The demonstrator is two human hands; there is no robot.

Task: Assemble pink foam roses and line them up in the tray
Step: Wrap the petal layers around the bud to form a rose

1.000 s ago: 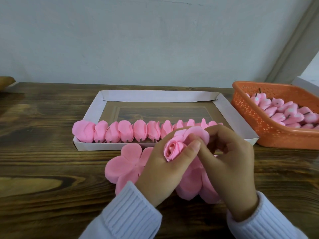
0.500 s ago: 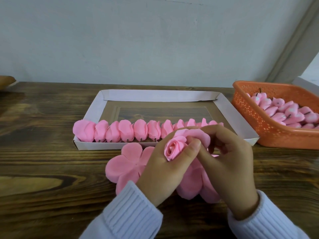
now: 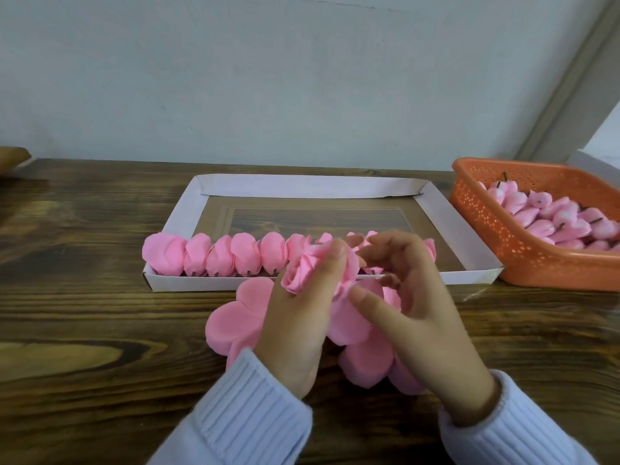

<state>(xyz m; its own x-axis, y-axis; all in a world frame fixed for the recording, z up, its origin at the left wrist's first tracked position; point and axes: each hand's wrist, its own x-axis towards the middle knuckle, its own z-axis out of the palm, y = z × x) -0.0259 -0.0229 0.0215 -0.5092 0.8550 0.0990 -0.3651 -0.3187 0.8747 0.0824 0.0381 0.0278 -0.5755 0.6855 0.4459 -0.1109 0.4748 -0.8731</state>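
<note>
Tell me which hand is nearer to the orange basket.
Right. The right hand sits between the left hand and the orange basket, apart from it; the left hand, gripping the foam rose, is farther left.
</note>
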